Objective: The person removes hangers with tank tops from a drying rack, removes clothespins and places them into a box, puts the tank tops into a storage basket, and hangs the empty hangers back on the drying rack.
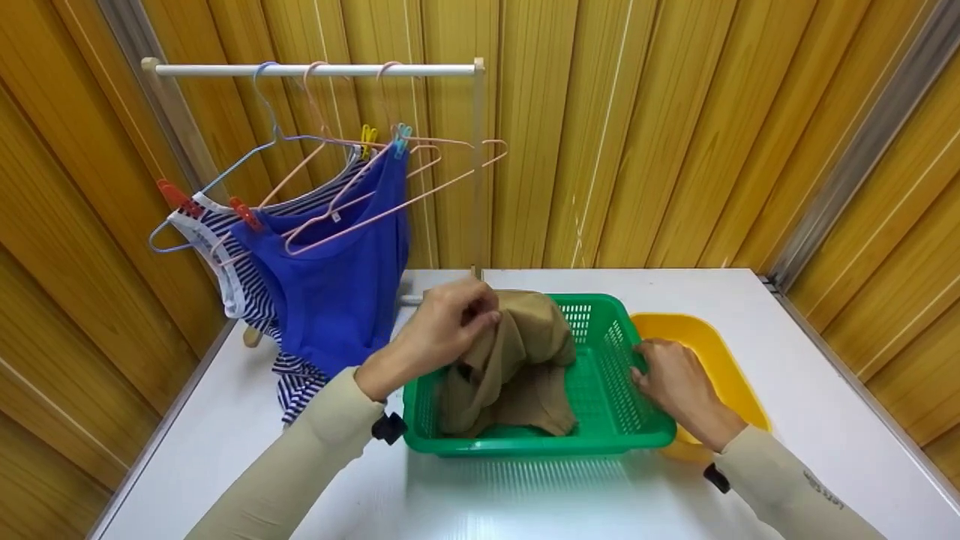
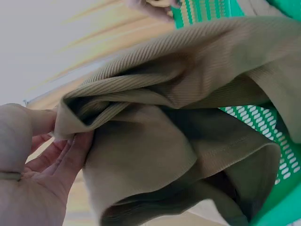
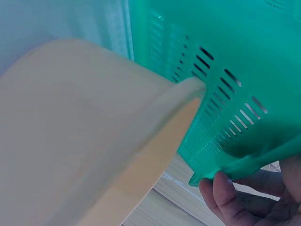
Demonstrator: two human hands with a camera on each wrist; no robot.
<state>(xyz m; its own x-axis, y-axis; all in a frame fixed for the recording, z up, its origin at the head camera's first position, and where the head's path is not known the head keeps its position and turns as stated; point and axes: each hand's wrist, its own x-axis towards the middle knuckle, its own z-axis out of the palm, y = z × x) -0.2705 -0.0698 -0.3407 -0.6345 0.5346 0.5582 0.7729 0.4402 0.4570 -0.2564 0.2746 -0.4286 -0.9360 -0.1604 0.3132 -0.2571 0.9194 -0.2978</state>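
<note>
My left hand [image 1: 448,321] pinches the edge of a brown ribbed garment [image 2: 141,150] between thumb and fingers. Part of the garment is lifted above the green basket [image 1: 525,445], while its lower folds lie inside. On the basket's right side, my right hand [image 1: 677,381] grips the rim, its fingertips [image 3: 222,187] bent at the edge in the right wrist view. The rest of the garment's shape is hidden in its folds.
A yellow basin [image 1: 720,352] sits beside the basket on the right, partly behind my right hand. At the left, a rack [image 1: 315,70] bears several hangers. A blue top [image 1: 330,285] and a striped top [image 1: 259,281] hang there with clothespins [image 1: 245,213].
</note>
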